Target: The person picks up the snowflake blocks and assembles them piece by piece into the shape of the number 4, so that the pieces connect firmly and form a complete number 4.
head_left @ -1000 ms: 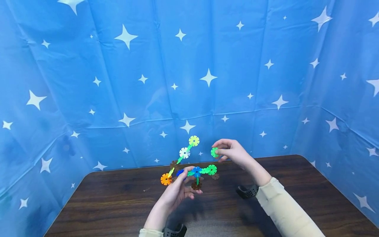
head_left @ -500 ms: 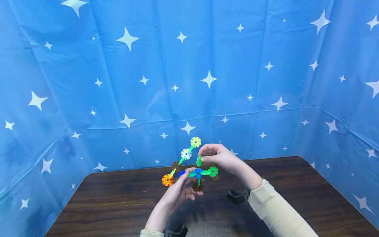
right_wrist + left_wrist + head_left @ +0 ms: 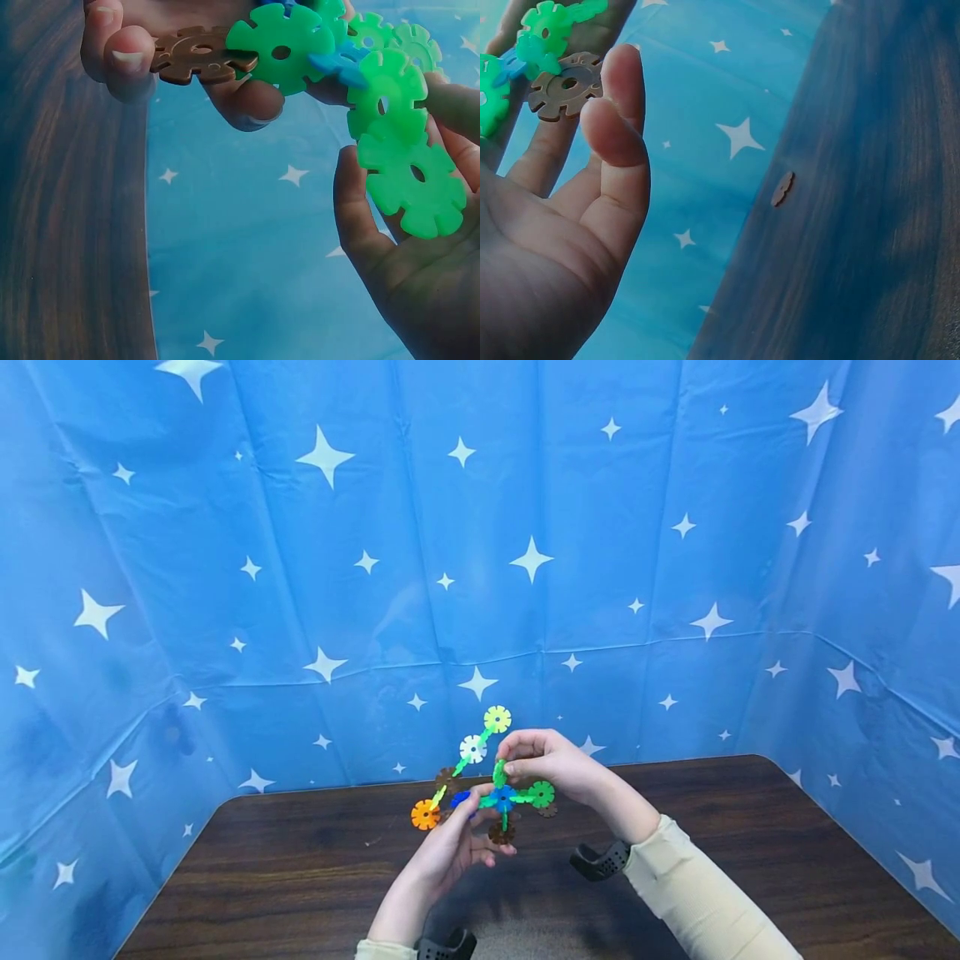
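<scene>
My left hand holds a joined string of notched flower discs above the table, gripping near a dark blue disc. From there the string runs past an orange disc and a white disc to a yellow one. On the other side are a lighter blue disc, a brown disc below it and a green disc at the end. My right hand pinches another green disc at the lighter blue disc's upper edge. Whether their slots interlock is unclear.
A loose brown disc lies on the dark wooden table near its back edge. Behind stands a blue curtain with white stars. Each wrist wears a black strap.
My right hand has moved left and slightly down, bringing its green disc from beside the string to the lighter blue disc. The left hand has stayed nearly still.
</scene>
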Demonstrator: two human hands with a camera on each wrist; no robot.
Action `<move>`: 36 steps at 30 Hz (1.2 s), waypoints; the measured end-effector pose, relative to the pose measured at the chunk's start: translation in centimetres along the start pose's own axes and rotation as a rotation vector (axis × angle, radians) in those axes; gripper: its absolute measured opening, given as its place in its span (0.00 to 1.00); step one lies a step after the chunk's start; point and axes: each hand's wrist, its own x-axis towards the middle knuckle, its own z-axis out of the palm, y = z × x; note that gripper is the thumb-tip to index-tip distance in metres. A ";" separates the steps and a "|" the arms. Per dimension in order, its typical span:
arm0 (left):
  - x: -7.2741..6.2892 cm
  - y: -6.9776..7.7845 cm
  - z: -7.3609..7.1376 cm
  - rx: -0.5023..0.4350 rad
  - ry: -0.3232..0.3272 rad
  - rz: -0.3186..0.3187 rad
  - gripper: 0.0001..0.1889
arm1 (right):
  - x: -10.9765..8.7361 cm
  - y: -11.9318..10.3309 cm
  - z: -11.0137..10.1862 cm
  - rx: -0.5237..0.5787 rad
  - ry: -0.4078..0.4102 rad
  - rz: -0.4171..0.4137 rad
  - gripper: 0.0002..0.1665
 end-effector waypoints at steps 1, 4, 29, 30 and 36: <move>0.0 0.0 0.0 0.000 -0.001 0.001 0.37 | 0.0 0.0 0.0 -0.002 0.000 0.000 0.06; 0.0 0.0 0.0 0.000 -0.002 -0.002 0.38 | -0.1 0.2 0.0 -0.029 0.004 -0.007 0.12; -0.2 0.1 -0.1 -0.024 0.021 -0.005 0.38 | -0.5 1.2 1.3 -0.155 0.128 -0.093 0.12; -0.2 0.1 -0.1 -0.027 0.025 -0.004 0.38 | -0.8 1.1 1.4 -0.196 0.143 -0.113 0.13; -0.2 0.1 -0.2 -0.030 0.031 0.010 0.37 | -2.2 0.7 2.3 -0.397 0.152 -0.237 0.27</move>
